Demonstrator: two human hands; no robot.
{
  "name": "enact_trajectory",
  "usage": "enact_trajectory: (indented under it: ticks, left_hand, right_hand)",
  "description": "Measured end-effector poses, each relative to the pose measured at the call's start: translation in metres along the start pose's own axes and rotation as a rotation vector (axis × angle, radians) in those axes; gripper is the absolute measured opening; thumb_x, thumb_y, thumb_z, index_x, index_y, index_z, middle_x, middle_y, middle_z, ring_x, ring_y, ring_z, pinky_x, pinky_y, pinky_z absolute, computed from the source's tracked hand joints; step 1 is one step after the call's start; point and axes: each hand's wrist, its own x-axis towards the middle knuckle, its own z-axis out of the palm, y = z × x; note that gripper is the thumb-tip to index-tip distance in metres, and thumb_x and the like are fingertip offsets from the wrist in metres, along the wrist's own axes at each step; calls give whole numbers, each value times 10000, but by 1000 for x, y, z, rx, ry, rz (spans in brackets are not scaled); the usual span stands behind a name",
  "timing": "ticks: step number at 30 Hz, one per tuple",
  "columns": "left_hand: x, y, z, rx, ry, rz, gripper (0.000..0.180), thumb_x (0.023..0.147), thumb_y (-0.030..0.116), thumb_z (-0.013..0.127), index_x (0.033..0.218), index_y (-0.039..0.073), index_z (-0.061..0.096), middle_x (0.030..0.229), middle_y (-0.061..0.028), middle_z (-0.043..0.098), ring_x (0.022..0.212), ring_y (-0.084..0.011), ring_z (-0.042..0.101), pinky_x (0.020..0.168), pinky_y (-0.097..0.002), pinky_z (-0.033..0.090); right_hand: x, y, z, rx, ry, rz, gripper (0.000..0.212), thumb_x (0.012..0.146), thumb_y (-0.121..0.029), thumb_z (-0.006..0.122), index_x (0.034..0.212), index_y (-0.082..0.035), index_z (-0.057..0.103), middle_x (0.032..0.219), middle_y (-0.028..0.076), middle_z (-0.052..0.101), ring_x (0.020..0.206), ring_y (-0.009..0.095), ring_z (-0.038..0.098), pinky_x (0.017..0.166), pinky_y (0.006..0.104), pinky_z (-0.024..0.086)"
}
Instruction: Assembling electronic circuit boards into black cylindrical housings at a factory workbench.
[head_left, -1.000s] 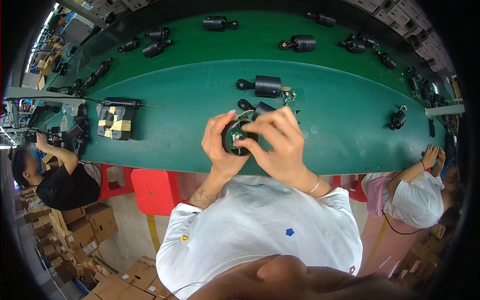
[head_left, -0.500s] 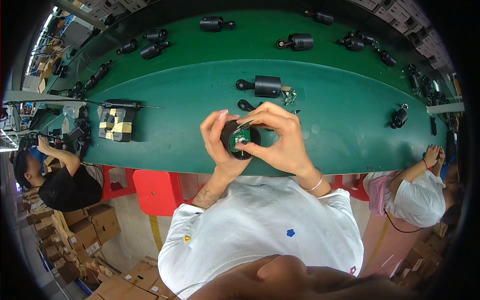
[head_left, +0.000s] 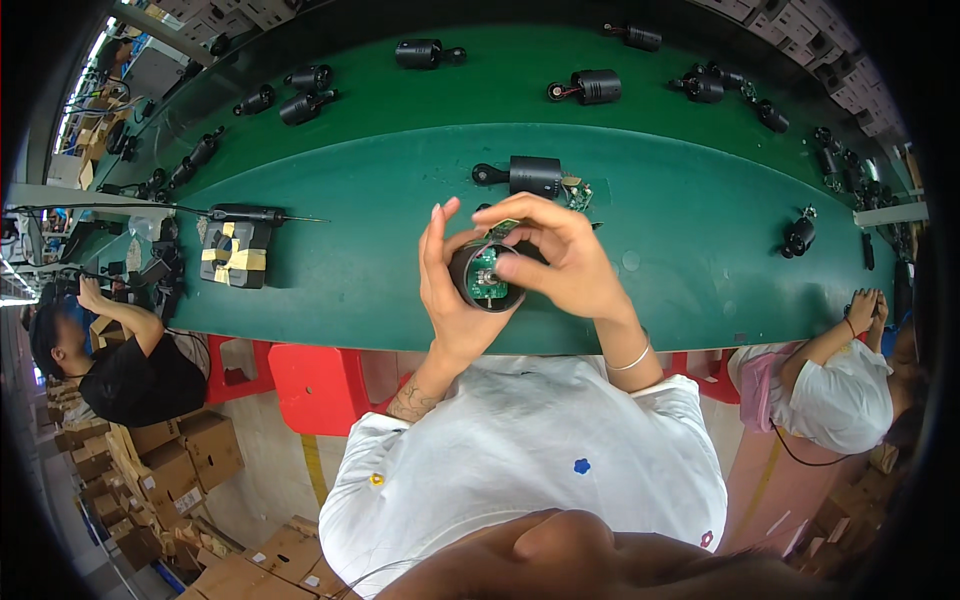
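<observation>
An open-ended black cylindrical housing is held above the green bench, its mouth facing up at me. My left hand wraps around its left side and underside. Inside the mouth lies a green circuit board with small silver parts. A second, smaller green board stands up at the far rim, by the fingers of my right hand. That hand is curled, its thumb reaching over the mouth and its fingers at the far side, seemingly pinching the small board. Its fingertips are partly hidden.
Beyond my hands lies another black cylinder with loose circuit boards. A power screwdriver rests by a taped black block at left. More black cylinders line the far strip. Co-workers sit on both sides; a red stool stands at left.
The small board at the far rim shows more plainly now. My right hand has shifted slightly, its thumb moving up over the mouth, and the housing has moved a little right.
</observation>
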Motion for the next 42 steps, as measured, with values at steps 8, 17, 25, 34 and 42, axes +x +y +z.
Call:
enact_trajectory:
  ticks: [8,17,25,34,42]
  left_hand:
    - [-11,1,-3,-78,-116,-191,1019,554,-44,802,1453,29,327,1226,-177,585,985,-266,647,869,-349,535]
    - [-2,-8,-11,-14,-149,87,810,557,40,875,1275,23,499,1100,-136,579,965,-259,598,833,-367,520]
    - [-6,-10,-1,-278,19,35,580,625,-8,806,1112,91,505,1026,-71,521,971,-229,581,850,-359,516]
    - [-9,-14,1,-158,39,115,493,679,-24,753,1084,80,491,1035,-89,479,956,-238,572,832,-365,522]
    - [-12,-20,14,-221,156,84,447,689,14,750,1054,72,499,1007,-108,491,932,-263,579,798,-397,530]
  right_hand:
    - [-3,-3,10,41,285,-87,361,676,111,770,1019,50,676,1022,115,692,834,169,665,719,218,559]
    - [-22,-14,19,-181,324,-124,167,633,106,775,769,25,721,1014,112,680,850,169,664,769,224,569]
    - [-18,-13,11,-132,122,-64,171,608,72,773,750,-10,724,1017,82,620,1004,226,620,884,327,546]
    - [-21,-17,22,-245,117,-11,123,624,33,767,707,-31,701,970,50,578,1092,268,574,900,382,515]
    - [-26,0,33,-204,294,-129,110,641,28,749,707,-41,694,980,48,578,1132,268,547,889,371,492]
